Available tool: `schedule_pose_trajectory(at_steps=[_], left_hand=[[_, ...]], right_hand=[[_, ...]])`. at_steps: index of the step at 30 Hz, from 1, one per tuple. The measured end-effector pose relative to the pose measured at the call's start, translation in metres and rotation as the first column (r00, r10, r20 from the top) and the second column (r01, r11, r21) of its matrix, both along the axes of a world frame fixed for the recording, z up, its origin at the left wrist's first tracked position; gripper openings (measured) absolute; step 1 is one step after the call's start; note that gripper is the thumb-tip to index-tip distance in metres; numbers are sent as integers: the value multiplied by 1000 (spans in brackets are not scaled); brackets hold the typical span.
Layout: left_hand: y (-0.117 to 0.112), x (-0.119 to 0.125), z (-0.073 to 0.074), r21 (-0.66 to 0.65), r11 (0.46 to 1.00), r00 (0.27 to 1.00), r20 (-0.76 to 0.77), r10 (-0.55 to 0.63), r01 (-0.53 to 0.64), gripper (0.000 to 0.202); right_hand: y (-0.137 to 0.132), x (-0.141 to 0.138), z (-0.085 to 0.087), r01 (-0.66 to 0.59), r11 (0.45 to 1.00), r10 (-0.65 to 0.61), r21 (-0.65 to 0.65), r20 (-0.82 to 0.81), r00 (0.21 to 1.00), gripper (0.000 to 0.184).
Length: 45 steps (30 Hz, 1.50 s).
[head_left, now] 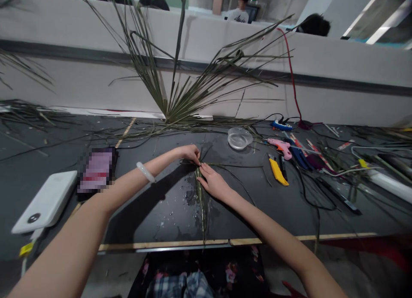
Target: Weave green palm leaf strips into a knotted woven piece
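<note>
My left hand (189, 154) pinches the upper end of a bundle of narrow green palm leaf strips (201, 193) lying on the dark tabletop. My right hand (214, 182) grips the same bundle just below, its fingers over the strips. Thin loose strands stick out sideways from between my hands. The bundle's lower end reaches towards the table's front edge. A white bangle (145, 171) circles my left wrist. Water drops are spread on the table around the strips.
A large palm frond (180, 100) rises behind a clear bowl of water (240, 138). To the right lie a pink glue gun (280, 147), a yellow utility knife (278, 171) and tangled cables. A phone (96, 169) and white power bank (45, 201) lie left. A person stands far behind the wall.
</note>
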<state>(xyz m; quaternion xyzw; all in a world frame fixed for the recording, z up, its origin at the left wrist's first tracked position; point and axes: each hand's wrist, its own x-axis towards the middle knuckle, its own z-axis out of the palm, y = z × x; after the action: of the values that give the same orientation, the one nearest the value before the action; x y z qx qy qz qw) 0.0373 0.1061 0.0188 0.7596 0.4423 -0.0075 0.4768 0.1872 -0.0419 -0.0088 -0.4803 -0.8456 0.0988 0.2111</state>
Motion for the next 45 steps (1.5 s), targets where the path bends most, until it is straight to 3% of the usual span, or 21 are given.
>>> schedule_pose_trajectory(at_steps=[5, 11, 18, 21, 25, 27, 30, 32, 39, 45], left_hand=[[-5, 1, -2, -75, 997, 999, 35, -2, 4, 36], [-17, -2, 6, -63, 998, 993, 112, 32, -25, 42], [-22, -3, 13, 31, 1000, 995, 99, -4, 1, 29], [-26, -9, 20, 149, 989, 997, 72, -15, 4, 37], [-45, -29, 27, 403, 912, 997, 61, 53, -73, 55], [-59, -39, 25, 519, 852, 997, 62, 39, -66, 42], [-77, -47, 16, 703, 689, 983, -91, -159, 177, 25], [-84, -48, 9, 726, 639, 965, -146, -217, 253, 25], [-88, -45, -5, 748, 605, 958, -153, -243, 273, 30], [-103, -42, -2, 750, 598, 953, -150, -262, 283, 32]], right_hand=[[-2, 0, 2, -1, 1000, 1, 0, -35, 999, 40], [-4, -2, 4, 40, 999, -40, 7, -71, 997, 39], [-5, -5, 4, 65, 994, -63, 84, -17, 998, 37], [-5, -5, 4, 74, 994, -75, 81, 16, 997, 37], [-3, -5, 2, 59, 994, -62, 87, 39, 997, 38], [-3, -6, 1, 55, 994, -59, 91, 39, 997, 38], [-3, -6, 1, 57, 995, -61, 81, 45, 997, 40], [-3, -6, 0, 55, 996, -59, 66, 61, 996, 42], [0, -3, -1, 21, 999, -23, 28, 73, 997, 44], [-1, -1, 1, -3, 1000, 2, 5, 79, 997, 44]])
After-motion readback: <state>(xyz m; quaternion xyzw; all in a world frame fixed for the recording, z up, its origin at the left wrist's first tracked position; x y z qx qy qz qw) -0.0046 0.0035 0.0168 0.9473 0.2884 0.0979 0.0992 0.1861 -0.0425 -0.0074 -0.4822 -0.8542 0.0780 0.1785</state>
